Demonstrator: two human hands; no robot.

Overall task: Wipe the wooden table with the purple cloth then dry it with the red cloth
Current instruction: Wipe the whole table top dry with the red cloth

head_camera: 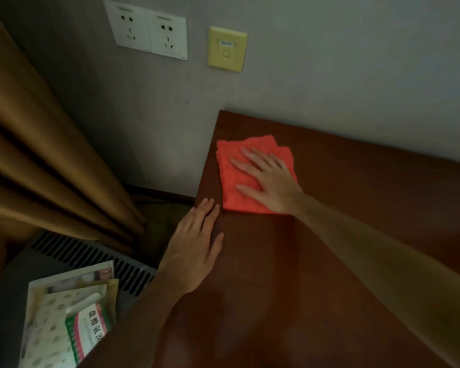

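The folded red cloth point(237, 187) lies flat near the far left corner of the dark wooden table point(356, 208). My right hand point(268, 181) presses down on it, palm flat and fingers spread. My left hand point(194, 251) rests flat on the table's left edge, just in front of the cloth, holding nothing. The purple cloth is not in view.
A grey wall with two white sockets point(149, 30) and a yellow plate point(226, 49) backs the table. A brown curtain point(37, 155) hangs at the left. Below the table's left edge sit a vented unit point(91, 256) and a stack of booklets point(69, 320).
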